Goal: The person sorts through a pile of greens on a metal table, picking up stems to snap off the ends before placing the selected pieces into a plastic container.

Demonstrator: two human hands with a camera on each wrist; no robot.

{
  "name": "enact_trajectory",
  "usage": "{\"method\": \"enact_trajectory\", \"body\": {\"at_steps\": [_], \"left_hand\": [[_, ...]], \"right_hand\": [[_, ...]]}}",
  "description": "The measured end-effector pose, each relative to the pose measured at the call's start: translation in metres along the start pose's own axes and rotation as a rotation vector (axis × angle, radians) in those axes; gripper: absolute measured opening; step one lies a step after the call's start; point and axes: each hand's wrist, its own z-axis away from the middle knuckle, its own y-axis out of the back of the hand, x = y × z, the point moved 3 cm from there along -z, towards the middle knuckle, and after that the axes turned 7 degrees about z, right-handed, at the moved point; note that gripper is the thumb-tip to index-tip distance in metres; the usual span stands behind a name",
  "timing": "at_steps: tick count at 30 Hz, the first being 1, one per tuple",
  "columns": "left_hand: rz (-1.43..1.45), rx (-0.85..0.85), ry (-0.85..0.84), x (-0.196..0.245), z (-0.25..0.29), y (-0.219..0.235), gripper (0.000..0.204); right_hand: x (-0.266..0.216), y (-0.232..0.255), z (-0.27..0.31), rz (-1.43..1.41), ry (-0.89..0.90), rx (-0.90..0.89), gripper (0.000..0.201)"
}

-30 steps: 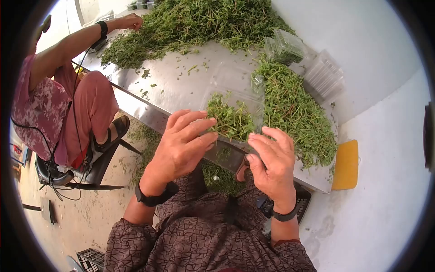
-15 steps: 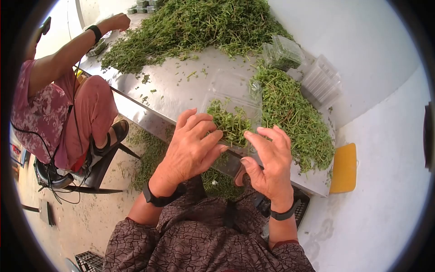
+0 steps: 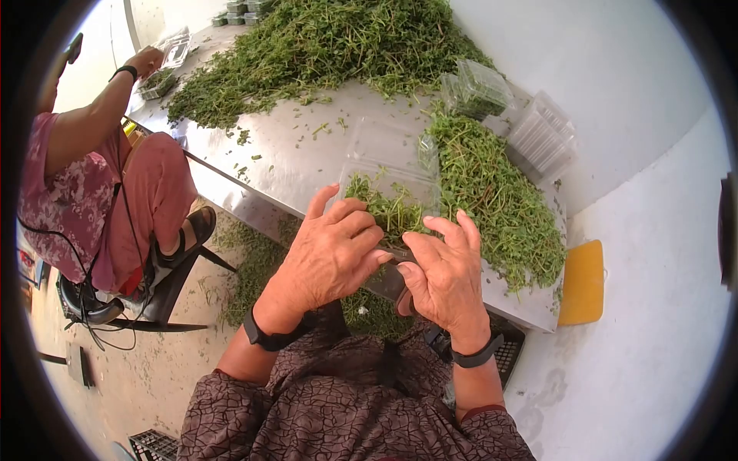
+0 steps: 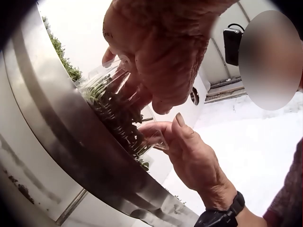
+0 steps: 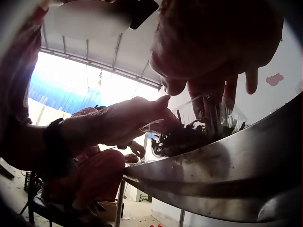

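At clear tub (image 3: 425,187), left hand (image 3: 327,253), right hand (image 3: 446,276), part-open, seemingly touching greens (image 3: 384,209)

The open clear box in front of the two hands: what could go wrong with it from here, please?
The box is at the edge of the metal table, so a push towards the body might tip it off. Some greens reach its rim and could get caught if the lid closes.
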Motion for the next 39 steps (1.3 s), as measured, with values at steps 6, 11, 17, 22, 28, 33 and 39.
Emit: {"method": "enact_trajectory", "body": {"at_steps": [6, 11, 17, 22, 28, 33, 39], "left_hand": [[0.062, 0.088, -0.024, -0.001, 0.002, 0.008, 0.024], [0.077, 0.076, -0.062, 0.002, -0.008, 0.009, 0.033], [0.004, -0.056, 0.03, -0.006, -0.005, 0.0, 0.033], [0.005, -0.049, 0.062, -0.007, -0.003, -0.001, 0.031], [0.016, -0.003, 0.065, -0.008, -0.001, 0.004, 0.033], [0.025, 0.078, 0.022, -0.006, -0.003, 0.006, 0.036], [0.03, 0.029, 0.007, -0.005, -0.006, 0.0, 0.037]], "right_hand": [[0.002, 0.006, -0.001, -0.072, 0.014, 0.078, 0.044], [-0.003, 0.006, -0.012, -0.076, 0.054, 0.077, 0.049], [0.002, -0.004, -0.008, 0.031, 0.02, -0.02, 0.044], [-0.001, -0.005, -0.007, 0.071, -0.039, -0.032, 0.039], [0.002, -0.003, -0.006, -0.005, -0.06, -0.033, 0.041], [-0.001, 0.007, -0.008, -0.069, -0.01, 0.036, 0.046], [-0.004, -0.001, -0.019, -0.024, 0.024, -0.022, 0.045]]}}
